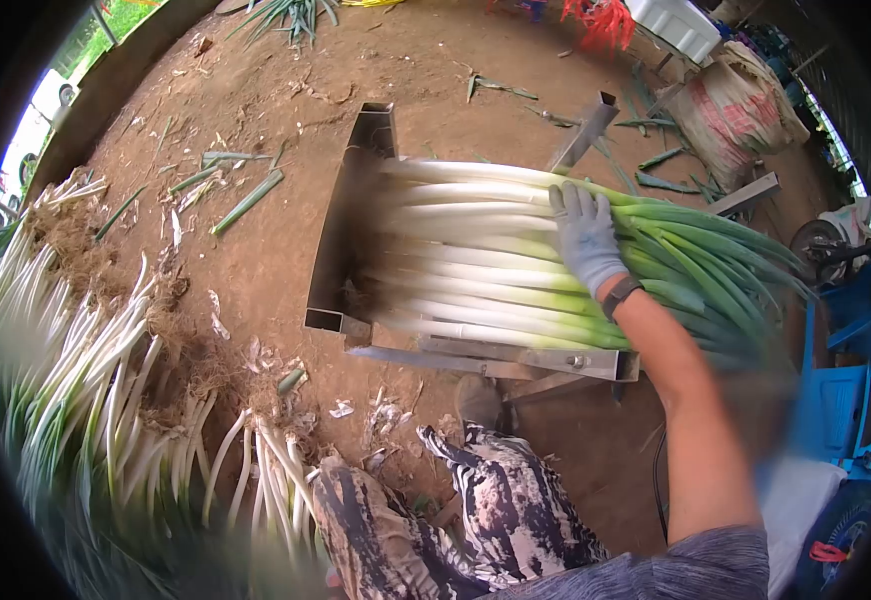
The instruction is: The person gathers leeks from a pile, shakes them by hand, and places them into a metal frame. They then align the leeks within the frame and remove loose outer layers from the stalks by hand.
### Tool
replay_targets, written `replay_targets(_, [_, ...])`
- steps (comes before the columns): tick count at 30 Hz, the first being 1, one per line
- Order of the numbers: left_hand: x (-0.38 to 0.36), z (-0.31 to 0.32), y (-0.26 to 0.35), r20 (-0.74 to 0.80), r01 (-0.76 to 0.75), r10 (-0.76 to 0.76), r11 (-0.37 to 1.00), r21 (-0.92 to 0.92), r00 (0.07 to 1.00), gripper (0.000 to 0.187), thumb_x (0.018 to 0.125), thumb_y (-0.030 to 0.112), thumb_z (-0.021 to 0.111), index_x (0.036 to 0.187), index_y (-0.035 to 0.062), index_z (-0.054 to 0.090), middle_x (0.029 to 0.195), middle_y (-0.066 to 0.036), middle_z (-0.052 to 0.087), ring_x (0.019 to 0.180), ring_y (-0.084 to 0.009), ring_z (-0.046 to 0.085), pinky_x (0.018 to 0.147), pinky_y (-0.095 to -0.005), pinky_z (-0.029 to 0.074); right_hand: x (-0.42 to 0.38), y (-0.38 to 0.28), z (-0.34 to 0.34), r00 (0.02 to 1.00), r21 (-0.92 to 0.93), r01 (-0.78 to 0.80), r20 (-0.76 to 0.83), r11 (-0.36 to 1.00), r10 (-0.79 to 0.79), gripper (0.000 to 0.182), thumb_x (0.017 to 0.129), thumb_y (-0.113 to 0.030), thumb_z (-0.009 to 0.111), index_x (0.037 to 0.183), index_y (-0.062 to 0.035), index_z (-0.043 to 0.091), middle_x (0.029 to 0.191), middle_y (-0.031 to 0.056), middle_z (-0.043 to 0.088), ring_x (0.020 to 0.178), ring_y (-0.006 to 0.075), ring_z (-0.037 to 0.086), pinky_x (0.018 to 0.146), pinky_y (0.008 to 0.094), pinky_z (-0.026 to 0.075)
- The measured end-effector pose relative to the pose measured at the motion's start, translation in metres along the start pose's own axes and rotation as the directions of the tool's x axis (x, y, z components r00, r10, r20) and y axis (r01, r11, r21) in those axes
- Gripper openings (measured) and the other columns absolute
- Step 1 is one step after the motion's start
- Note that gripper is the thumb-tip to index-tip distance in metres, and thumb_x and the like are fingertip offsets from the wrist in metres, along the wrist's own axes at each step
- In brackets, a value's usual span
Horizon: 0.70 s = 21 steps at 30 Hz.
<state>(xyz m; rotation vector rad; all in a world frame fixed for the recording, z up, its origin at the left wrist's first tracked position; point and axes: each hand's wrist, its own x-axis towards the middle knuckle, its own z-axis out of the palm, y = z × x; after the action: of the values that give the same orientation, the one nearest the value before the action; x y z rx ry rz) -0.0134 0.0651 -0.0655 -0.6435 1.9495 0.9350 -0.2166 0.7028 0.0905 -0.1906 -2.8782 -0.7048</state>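
Observation:
My right hand [587, 235], in a grey glove with a dark band at the wrist, lies with fingers stretched out on top of a row of long green onions [476, 255]. It rests where the white stalks turn green. The onions lie side by side on a metal frame [526, 360], their root ends against an upright metal plate [341, 235] on the left. Their green leaves [716, 250] hang over to the right. Blur hides the root ends. My left hand is out of the picture.
Heaps of green onions with roots [106, 370] cover the ground at left. Leaf scraps [248, 203] litter the dirt floor. A stuffed sack [736, 115] and a white crate [674, 25] stand at the upper right, a blue chair [836, 400] at right. My legs [516, 500] are below the frame.

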Motion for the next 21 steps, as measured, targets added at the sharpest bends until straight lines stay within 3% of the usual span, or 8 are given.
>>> replay_targets(5, [-0.016, -0.003, 0.009, 0.016, -0.202, 0.201, 0.973, 0.112, 0.979, 0.044, 0.093, 0.03, 0.053, 0.125, 0.0006, 0.056, 0.118, -0.022, 0.063, 0.113, -0.033, 0.058, 0.096, -0.037, 0.044, 0.002, -0.004, 0.039, 0.994, -0.182, -0.1, 0.023, 0.978, 0.106, 0.071, 0.086, -0.038, 0.055, 0.147, -0.0081, 0.032, 0.146, 0.0153, 0.037, 0.134, 0.0318, 0.034, 0.112, 0.0562, 0.018])
replay_targets(7, [-0.029, -0.004, 0.014, -0.046, -0.226, 0.238, 0.958, 0.179, 0.97, 0.044, 0.093, 0.03, 0.053, 0.125, 0.0007, 0.056, 0.119, -0.022, 0.063, 0.114, -0.0335, 0.058, 0.097, -0.0373, 0.044, 0.002, -0.005, 0.024, 0.993, -0.242, -0.065, 0.077, 0.968, 0.086, 0.066, 0.09, -0.035, 0.051, 0.147, -0.0071, 0.032, 0.147, 0.015, 0.037, 0.134, 0.0319, 0.035, 0.112, 0.0514, 0.022])
replay_targets(9, [-0.027, -0.007, 0.011, -0.231, -0.217, 0.265, 0.953, 0.214, 0.936, 0.041, 0.091, 0.025, 0.053, 0.124, 0.0005, 0.056, 0.116, -0.022, 0.063, 0.114, -0.0368, 0.058, 0.098, -0.0399, 0.044, 0.001, 0.005, 0.018, 0.996, -0.139, -0.007, 0.083, 0.99, 0.019, 0.067, 0.091, -0.035, 0.054, 0.148, -0.0088, 0.03, 0.149, 0.0162, 0.034, 0.134, 0.0333, 0.036, 0.112, 0.0456, 0.026])
replay_targets(11, [-0.024, -0.014, 0.007, -0.326, -0.155, 0.154, 0.988, 0.023, 0.933, 0.042, 0.088, 0.023, 0.059, 0.123, 0.0003, 0.057, 0.121, -0.021, 0.061, 0.116, -0.0363, 0.056, 0.1, -0.0399, 0.043, -0.006, 0.026, 0.016, 0.995, 0.176, 0.096, -0.054, 0.98, -0.088, 0.069, 0.091, -0.034, 0.055, 0.149, -0.0102, 0.028, 0.15, 0.0178, 0.031, 0.135, 0.0348, 0.035, 0.111, 0.0465, 0.027])
replay_targets(13, [-0.017, -0.025, 0.002, -0.444, -0.167, 0.235, 0.968, 0.187, 0.865, 0.051, 0.083, 0.026, 0.065, 0.126, -0.0004, 0.054, 0.128, -0.023, 0.055, 0.121, -0.0364, 0.052, 0.102, -0.0399, 0.041, -0.029, 0.044, 0.01, 0.998, 0.363, 0.003, -0.052, 0.932, 0.018, 0.067, 0.091, -0.032, 0.055, 0.149, -0.0105, 0.029, 0.15, 0.0194, 0.031, 0.135, 0.035, 0.035, 0.111, 0.0463, 0.029])
replay_targets(16, [0.002, -0.04, -0.016, -0.513, -0.092, 0.279, 0.929, 0.359, 0.812, 0.071, 0.077, 0.032, 0.072, 0.133, -0.0012, 0.046, 0.137, -0.025, 0.045, 0.127, -0.0382, 0.045, 0.107, -0.0407, 0.036, -0.084, 0.044, -0.052, 0.946, 0.358, 0.307, -0.215, 0.882, -0.241, 0.059, 0.094, -0.028, 0.052, 0.146, -0.0082, 0.033, 0.149, 0.0181, 0.034, 0.137, 0.0324, 0.035, 0.112, 0.0419, 0.029])
replay_targets(19, [0.037, -0.054, -0.039, -0.492, 0.042, 0.163, 0.924, 0.38, 0.855, 0.105, 0.066, 0.044, 0.079, 0.146, -0.0001, 0.026, 0.149, -0.025, 0.027, 0.138, -0.0404, 0.027, 0.115, -0.0447, 0.022, -0.113, 0.07, -0.071, 0.919, -0.263, 0.395, 0.11, 0.88, -0.379, 0.051, 0.098, -0.023, 0.043, 0.145, -0.0035, 0.034, 0.149, 0.0165, 0.035, 0.138, 0.0311, 0.034, 0.114, 0.0393, 0.027])
replay_targets(21, [0.041, -0.05, -0.021, -0.519, 0.067, 0.176, 0.907, 0.415, 0.836, 0.113, 0.064, 0.047, 0.08, 0.149, 0.0011, 0.02, 0.153, -0.022, 0.021, 0.142, -0.039, 0.019, 0.117, -0.0457, 0.015, -0.116, 0.1, -0.08, 0.944, -0.195, 0.315, 0.164, 0.929, -0.285, 0.047, 0.1, -0.019, 0.037, 0.143, 0.0003, 0.035, 0.149, 0.0162, 0.037, 0.138, 0.0304, 0.035, 0.114, 0.0384, 0.027])
